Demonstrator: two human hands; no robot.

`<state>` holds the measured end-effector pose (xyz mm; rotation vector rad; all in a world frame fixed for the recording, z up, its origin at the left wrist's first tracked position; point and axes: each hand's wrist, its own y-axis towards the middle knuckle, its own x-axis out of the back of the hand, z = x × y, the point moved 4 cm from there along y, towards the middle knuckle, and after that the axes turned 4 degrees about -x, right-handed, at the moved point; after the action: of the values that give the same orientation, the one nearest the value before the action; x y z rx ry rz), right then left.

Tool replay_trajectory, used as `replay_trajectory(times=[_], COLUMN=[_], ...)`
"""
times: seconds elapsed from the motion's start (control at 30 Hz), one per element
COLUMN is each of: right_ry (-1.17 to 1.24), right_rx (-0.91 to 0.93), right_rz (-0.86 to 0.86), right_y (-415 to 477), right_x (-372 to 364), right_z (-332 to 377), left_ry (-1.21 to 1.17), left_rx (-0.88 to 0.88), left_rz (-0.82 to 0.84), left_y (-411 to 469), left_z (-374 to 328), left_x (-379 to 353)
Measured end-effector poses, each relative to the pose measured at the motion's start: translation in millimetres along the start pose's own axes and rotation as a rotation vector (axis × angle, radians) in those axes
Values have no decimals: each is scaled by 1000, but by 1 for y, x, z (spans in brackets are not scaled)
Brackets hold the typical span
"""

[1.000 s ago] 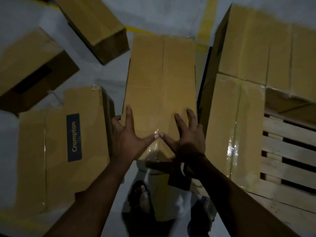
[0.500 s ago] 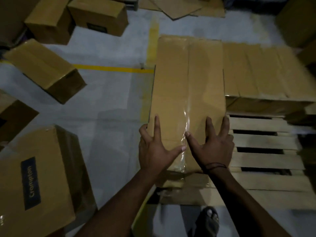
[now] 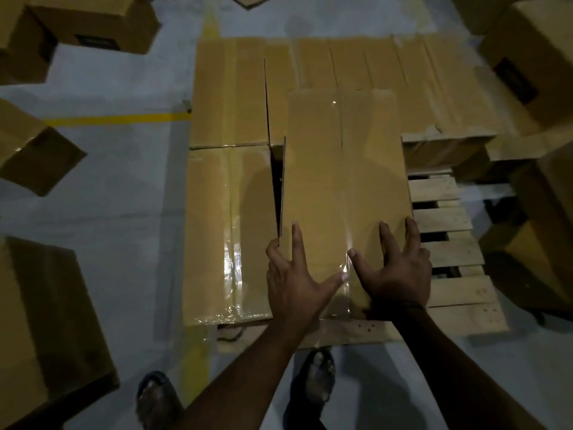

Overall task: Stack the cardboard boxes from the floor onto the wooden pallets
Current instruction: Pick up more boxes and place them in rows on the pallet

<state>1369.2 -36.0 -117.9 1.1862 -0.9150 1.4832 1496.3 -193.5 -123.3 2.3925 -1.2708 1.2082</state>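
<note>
A long taped cardboard box [image 3: 341,181] lies over the wooden pallet [image 3: 449,243], tilted slightly, beside another box [image 3: 229,231] at the pallet's left side. My left hand [image 3: 294,280] lies flat on the box's near left corner, fingers spread, some reaching over the left edge. My right hand [image 3: 400,271] rests flat on the near right part, fingers straight. More boxes [image 3: 387,72] fill the pallet's far half.
Loose boxes lie on the grey floor at the left [image 3: 34,150], the near left [image 3: 40,321] and the far left [image 3: 93,23]. Further boxes stand at the right [image 3: 533,63]. A yellow floor line [image 3: 117,119] runs left of the pallet. My sandalled feet [image 3: 313,377] stand at its near edge.
The box has travelled from the floor side over the pallet, to the right of the left box. Both hands stayed flat on its near end. The view swung right.
</note>
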Motion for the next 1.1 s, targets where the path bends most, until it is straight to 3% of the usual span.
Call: replay_trajectory(times=[0.13, 0.43, 0.7, 0.97, 1.1], right_ry=[15, 46, 44, 50, 6], right_rx=[124, 63, 113, 159, 137], right_rz=[-37, 131, 167, 106, 159], right_y=[5, -13, -10, 8, 11], right_x=[-17, -52, -69, -94, -109], right_z=[-32, -59, -48, -40, -38], left_ry=[22, 128, 89, 94, 88], left_rx=[43, 77, 186, 171, 172], left_rz=[-23, -63, -58, -39, -5], left_y=[-8, -29, -33, -3, 6], left_z=[-7, 3, 28, 45, 58], left_x=[-31, -52, -64, -75, -85])
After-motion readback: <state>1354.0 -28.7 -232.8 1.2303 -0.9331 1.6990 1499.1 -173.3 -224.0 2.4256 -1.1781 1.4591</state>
